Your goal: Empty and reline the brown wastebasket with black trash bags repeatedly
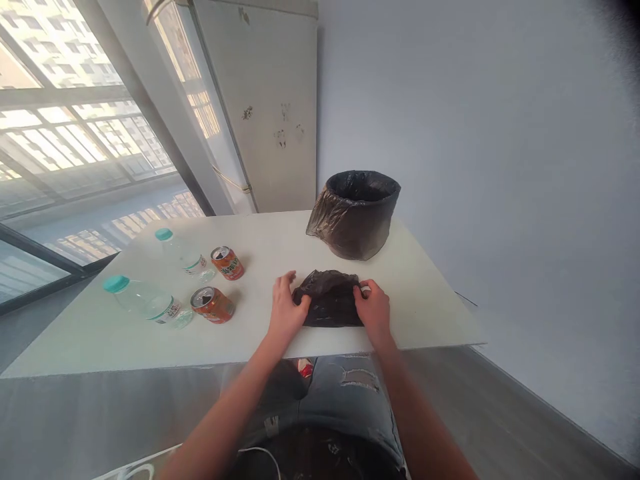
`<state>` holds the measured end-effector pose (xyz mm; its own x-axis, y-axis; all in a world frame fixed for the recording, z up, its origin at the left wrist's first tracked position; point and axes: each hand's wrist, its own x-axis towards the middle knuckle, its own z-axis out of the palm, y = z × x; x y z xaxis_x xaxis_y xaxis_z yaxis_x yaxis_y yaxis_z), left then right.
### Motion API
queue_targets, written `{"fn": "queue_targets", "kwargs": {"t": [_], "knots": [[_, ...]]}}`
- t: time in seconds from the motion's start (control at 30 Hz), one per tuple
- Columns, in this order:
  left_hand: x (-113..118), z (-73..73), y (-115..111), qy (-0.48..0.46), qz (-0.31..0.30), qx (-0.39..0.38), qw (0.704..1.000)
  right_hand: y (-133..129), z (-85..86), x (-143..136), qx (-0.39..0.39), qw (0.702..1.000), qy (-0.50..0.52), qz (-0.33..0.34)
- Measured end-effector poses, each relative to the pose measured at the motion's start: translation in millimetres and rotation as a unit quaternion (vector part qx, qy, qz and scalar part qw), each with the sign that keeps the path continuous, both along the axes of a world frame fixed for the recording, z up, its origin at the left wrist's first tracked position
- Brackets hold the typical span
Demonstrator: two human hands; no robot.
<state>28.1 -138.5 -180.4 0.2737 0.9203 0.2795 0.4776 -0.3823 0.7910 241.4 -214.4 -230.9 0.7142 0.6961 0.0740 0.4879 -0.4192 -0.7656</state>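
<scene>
A black plastic bag (331,303), crumpled and folded, lies on the white table (265,233) close to its front edge. My left hand (290,303) grips the bag's left side, thumb on top of the plastic. At the opposite side, my right hand (373,305) pinches the bag's edge between thumb and fingers. Behind the bag stands a trash bin (355,227) lined with another black bag, whose edge is folded down over the outside; its inside looks dark.
To the left are two orange drink cans, one nearer (215,307) and one farther (228,264), both standing opened. Beside them two clear bottles with teal caps lie on their sides, a front bottle (145,303) and a back bottle (183,255). A fridge (270,100) stands behind the table.
</scene>
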Motion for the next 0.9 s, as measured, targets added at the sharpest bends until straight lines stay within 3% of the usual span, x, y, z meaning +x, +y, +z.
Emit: {"fn": "queue_targets", "kwargs": {"t": [0.07,0.13,0.23,0.33,0.43,0.5,0.63,0.9], "knots": [[-4,13.0,-16,-0.019,-0.023,0.129,0.991,0,2.6,-1,0.002,1.0,-0.018,0.004],[-1,19.0,-22,0.037,-0.127,0.214,0.968,-1,7.8,-3,0.05,0.996,-0.079,0.014],[17,3.0,-8,0.189,-0.238,0.211,0.929,0,16.0,-9,0.136,0.962,-0.202,0.12],[32,-33.8,12,0.282,-0.245,0.164,0.913,5,14.0,-15,0.081,0.923,-0.267,0.264],[33,-65.2,20,0.32,-0.216,0.134,0.913,12,0.5,-19,-0.025,0.91,-0.277,0.308],[29,-76.1,18,0.321,-0.194,0.139,0.916,13,-8.9,-19,-0.053,0.904,-0.272,0.326],[22,-80.9,12,0.314,-0.185,0.172,0.915,14,-16.5,-20,-0.059,0.899,-0.273,0.339],[23,-83.6,12,0.329,-0.18,0.186,0.908,12,-14.5,-21,-0.058,0.894,-0.288,0.339]]}}
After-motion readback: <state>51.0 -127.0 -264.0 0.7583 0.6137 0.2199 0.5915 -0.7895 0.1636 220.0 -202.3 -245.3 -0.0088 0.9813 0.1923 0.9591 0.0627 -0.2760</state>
